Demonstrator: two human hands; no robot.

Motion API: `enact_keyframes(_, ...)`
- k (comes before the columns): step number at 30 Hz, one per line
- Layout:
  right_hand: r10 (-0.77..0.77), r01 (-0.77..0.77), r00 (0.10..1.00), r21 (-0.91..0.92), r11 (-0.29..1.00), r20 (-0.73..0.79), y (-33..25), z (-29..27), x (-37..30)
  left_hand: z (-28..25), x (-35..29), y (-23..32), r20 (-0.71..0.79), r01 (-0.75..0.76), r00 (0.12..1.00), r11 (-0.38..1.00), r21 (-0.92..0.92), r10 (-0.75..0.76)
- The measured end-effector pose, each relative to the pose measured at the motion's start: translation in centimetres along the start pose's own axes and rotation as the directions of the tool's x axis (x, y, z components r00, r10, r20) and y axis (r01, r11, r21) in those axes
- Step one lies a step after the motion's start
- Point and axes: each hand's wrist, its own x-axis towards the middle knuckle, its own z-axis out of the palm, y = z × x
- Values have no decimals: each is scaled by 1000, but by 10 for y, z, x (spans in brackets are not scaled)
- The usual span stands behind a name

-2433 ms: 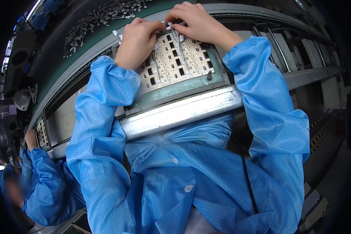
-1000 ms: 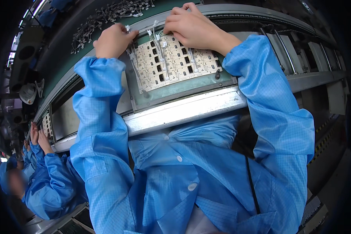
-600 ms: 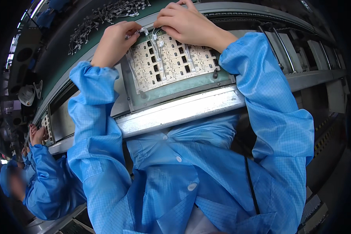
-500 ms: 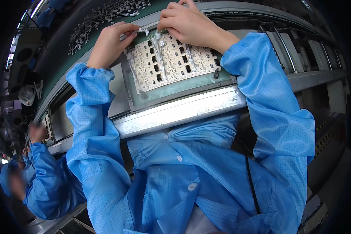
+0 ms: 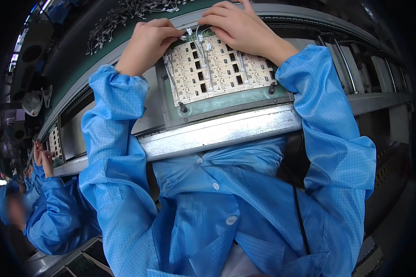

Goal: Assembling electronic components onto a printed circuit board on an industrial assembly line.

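A panel of white circuit boards point(image 5: 222, 85) with black parts lies in a green-based fixture point(image 5: 226, 100) in front of me. Thin white cables with small plugs point(image 5: 206, 64) lie across the panel. My left hand point(image 5: 151, 45) is closed in a pinch at the panel's far left edge, on a small white connector point(image 5: 184, 38). My right hand point(image 5: 245, 30) is over the far edge, its fingers curled together around a white cable point(image 5: 198, 31) that loops up to them. The fingertips partly hide the cable's end.
A metal rail point(image 5: 222, 130) runs between my body and the fixture. Beyond the far rail lies a pile of white cables point(image 5: 111, 27) on a green surface. A co-worker in blue point(image 5: 62, 217) works at the left beside another board panel point(image 5: 55, 143). A dark post point(image 5: 272, 87) stands at the fixture's near-right corner.
The panel and fixture have shifted a little to the right, and both my hands have moved right with them. The co-worker's hands at the left have moved too.
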Motion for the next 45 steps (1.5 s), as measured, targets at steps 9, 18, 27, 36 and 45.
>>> enact_keyframes(9, 85, -79, 976, -34, 996, 200, 5, -2, -1, 12, -10, 4, -121, -69, 989, 984, 167, 90)
enact_keyframes(18, 130, -118, 957, -59, 991, 260, 0, -13, 4, 10, -5, 14, -140, 21, 990, 992, 126, -3)
enact_keyframes(27, 162, -142, 947, -92, 986, 278, 2, -10, 1, 24, 6, 47, -169, 51, 985, 990, 132, -28)
enact_keyframes(36, 153, -144, 957, -55, 988, 246, 5, -10, 2, 12, 24, 79, -512, -58, 859, 986, -154, -30)
enact_keyframes(45, 197, -202, 943, -7, 979, 269, 3, -16, 6, 6, 25, 61, -76, 362, 918, 900, -244, -390)
